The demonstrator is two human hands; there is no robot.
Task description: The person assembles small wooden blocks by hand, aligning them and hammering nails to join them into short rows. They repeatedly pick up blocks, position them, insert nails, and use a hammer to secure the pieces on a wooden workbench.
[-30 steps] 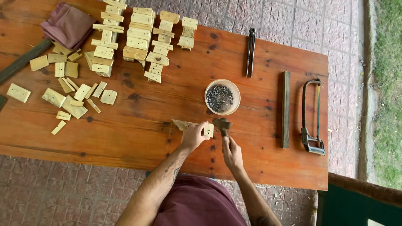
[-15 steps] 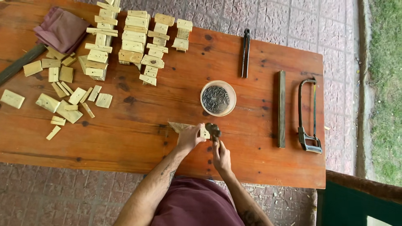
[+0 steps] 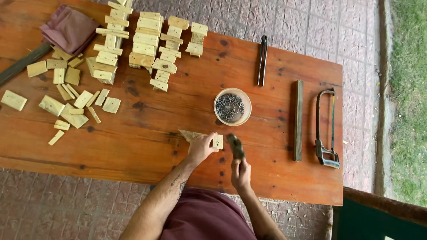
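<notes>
Right hand (image 3: 240, 172): closed around hammer (image 3: 235, 146) handle, head beside block.
Left hand (image 3: 201, 148): fingers pinching small wood block (image 3: 218, 141), held on table (image 3: 147, 146) against flat wood piece (image 3: 190, 134).
Bowl of nails (image 3: 232, 106): just beyond.
Far edge: stacked wood blocks (image 3: 149, 40), pincers (image 3: 262, 60).

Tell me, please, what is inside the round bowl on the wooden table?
The round bowl holds a heap of small dark metal pieces, probably nails, spread across most of its floor. Only the pale rim stays bare. Whatever lies beneath the heap is covered, and single pieces are too small to tell apart.
</notes>
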